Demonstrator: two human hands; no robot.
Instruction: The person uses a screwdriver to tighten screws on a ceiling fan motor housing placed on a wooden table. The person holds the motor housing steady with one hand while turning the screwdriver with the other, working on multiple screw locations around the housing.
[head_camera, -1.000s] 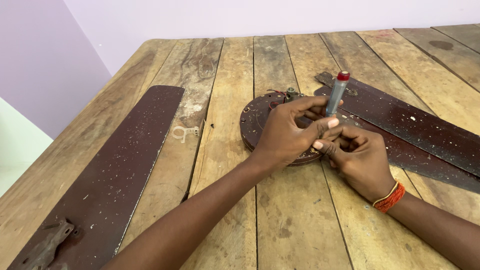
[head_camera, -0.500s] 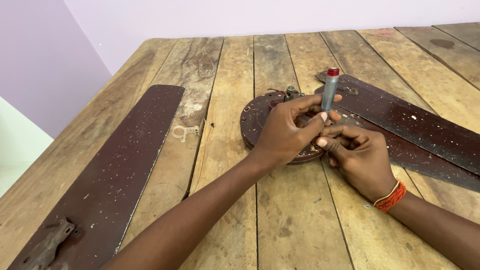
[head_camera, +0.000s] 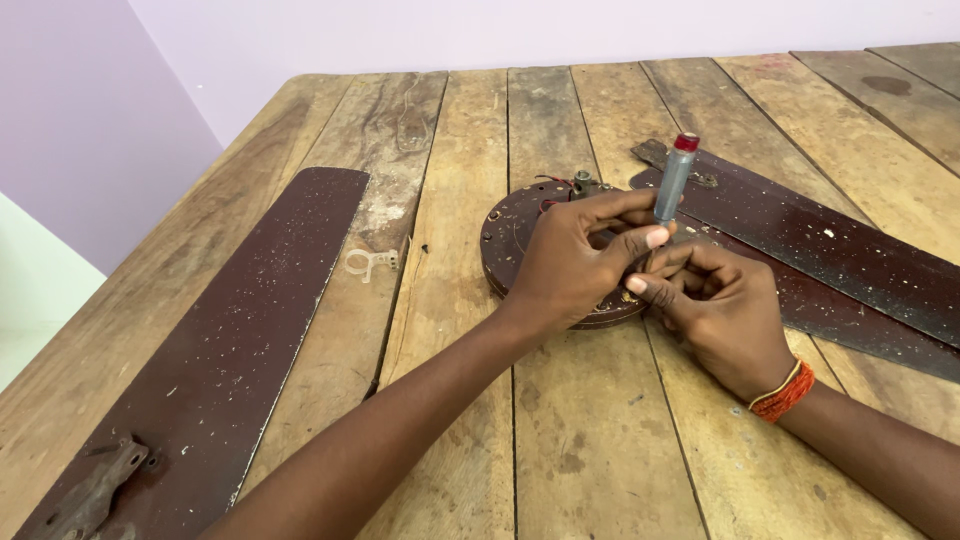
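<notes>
Scanning left to right: a loose dark-brown fan blade (head_camera: 230, 350) lies flat on the wooden worktop (head_camera: 450, 420), its metal bracket at the near end, well apart from your hands. A small pale wire clip (head_camera: 371, 263) sits just beside its far end.

Centre: the round dark fan motor plate (head_camera: 510, 235) lies flat, with a short shaft stub and a bit of red wire at its far rim. Your left hand (head_camera: 575, 262) rests on it, fingers curled round the lower shaft of the screwdriver (head_camera: 672, 180). The grey handle with its red cap stands nearly upright above your fingers; the tip is hidden.

Your right hand (head_camera: 715, 305), with its orange wristband, is closed tight at the driver's base, touching the left. Can't tell what it pinches.

Right: two more blades (head_camera: 850, 255) lie still fastened at the plate.

Handling: the driver looks light, stiff and smooth, so grip the handle. The plate looks heavy and rigid; take it by the rim.
</notes>
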